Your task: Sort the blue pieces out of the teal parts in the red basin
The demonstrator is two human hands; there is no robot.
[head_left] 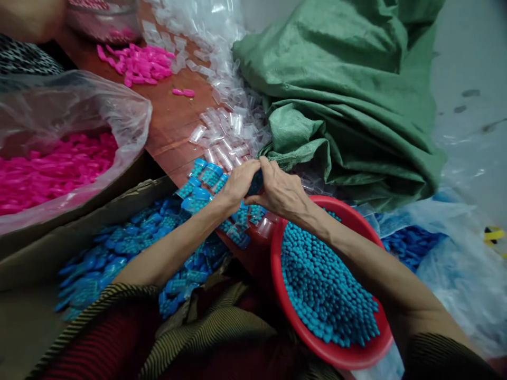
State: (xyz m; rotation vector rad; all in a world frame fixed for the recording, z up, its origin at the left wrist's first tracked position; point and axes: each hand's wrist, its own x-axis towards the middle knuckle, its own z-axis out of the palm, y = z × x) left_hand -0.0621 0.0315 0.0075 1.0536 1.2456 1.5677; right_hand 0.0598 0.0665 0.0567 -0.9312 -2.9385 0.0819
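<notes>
My left hand (242, 182) and my right hand (283, 190) meet at the fingertips above the table edge. Both have their fingers curled in; a dark bluish bit shows between them, but the backs of the hands hide most of it. Just under and left of them lie several small clear tubes with blue caps, filled with blue beads (212, 173). Beneath my right forearm stands a red basin (279, 253) heaped with loose blue beads (317, 279). Empty clear tubes (233, 126) are piled right beyond my hands.
A green sack (348, 100) lies across the table's right side. Pink pieces (144, 64) rest on the brown tabletop (170, 124). At left are a plastic-lined box of pink pieces (59, 169) and a carton of filled blue tubes (130, 237). Another person's arm (31, 18) shows top left.
</notes>
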